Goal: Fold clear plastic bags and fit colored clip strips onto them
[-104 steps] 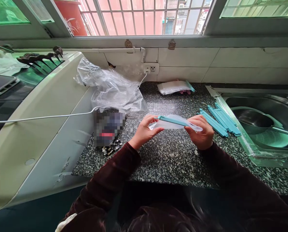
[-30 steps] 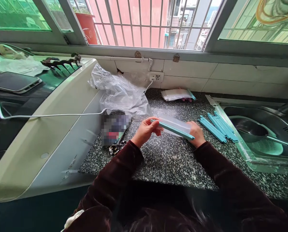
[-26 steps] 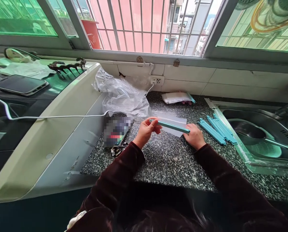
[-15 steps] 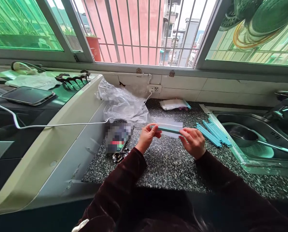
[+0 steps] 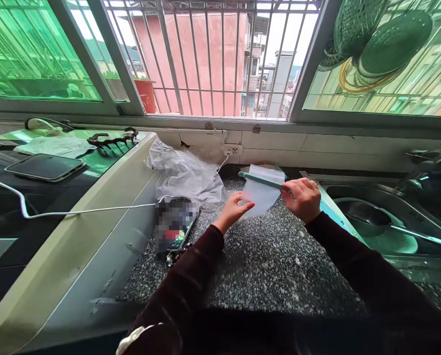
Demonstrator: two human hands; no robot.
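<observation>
My right hand [image 5: 300,199] pinches one end of a slim teal bag sealing clip [image 5: 261,180], a long narrow stick. The clip tilts slightly, its far end pointing left. Around it lies a translucent plastic bag [image 5: 261,199], which hangs down below the clip and rises above it; I cannot tell whether the clip grips the bag. My left hand [image 5: 234,211] is at the bag's left edge, thumb and fingers apart. Whether it touches the plastic is unclear. More teal clips [image 5: 333,209] lie right of my right hand, mostly hidden by the hand and sleeve.
A crumpled clear plastic bag [image 5: 188,172] and a phone [image 5: 176,227] with a blurred screen lie left on the speckled counter [image 5: 264,266]. A white cable [image 5: 94,211] crosses the stove side. The sink at right holds a pan [image 5: 364,217]. A wall socket [image 5: 233,150] is behind.
Half a second ago both hands held the clip level. My left hand has let go of its end and opened lower down; the clip now tilts and the bag hangs further below it.
</observation>
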